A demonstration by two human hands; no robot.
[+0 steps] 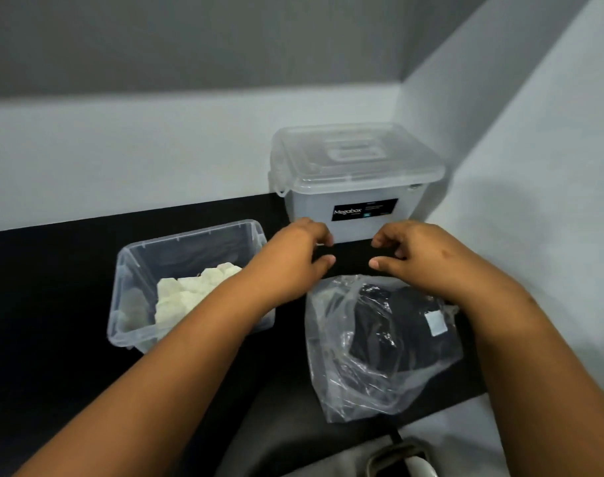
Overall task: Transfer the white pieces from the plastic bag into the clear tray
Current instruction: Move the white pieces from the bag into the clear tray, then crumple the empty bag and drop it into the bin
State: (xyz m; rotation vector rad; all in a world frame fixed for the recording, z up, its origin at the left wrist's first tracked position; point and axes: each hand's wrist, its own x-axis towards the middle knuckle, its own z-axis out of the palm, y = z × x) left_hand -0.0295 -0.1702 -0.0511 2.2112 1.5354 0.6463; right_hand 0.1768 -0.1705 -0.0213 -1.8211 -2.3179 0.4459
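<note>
The clear tray (145, 246) stands on the left of the black table and holds a heap of white pieces (187, 294). My left forearm crosses over its right corner. The clear plastic bag (373, 359) lies crumpled and nearly flat to the right, with a small white square (435, 323) showing near its right side. My left hand (293, 259) and my right hand (424, 259) hover side by side just beyond the bag's top edge. Their fingers are loosely curled, thumbs pointing toward each other. I see nothing held in either hand.
A lidded clear storage box (355, 173) with a black label stands against the back wall, right behind my hands. The black table (52, 304) ends at a white wall on the right. A grey chair part (397, 456) shows at the bottom edge.
</note>
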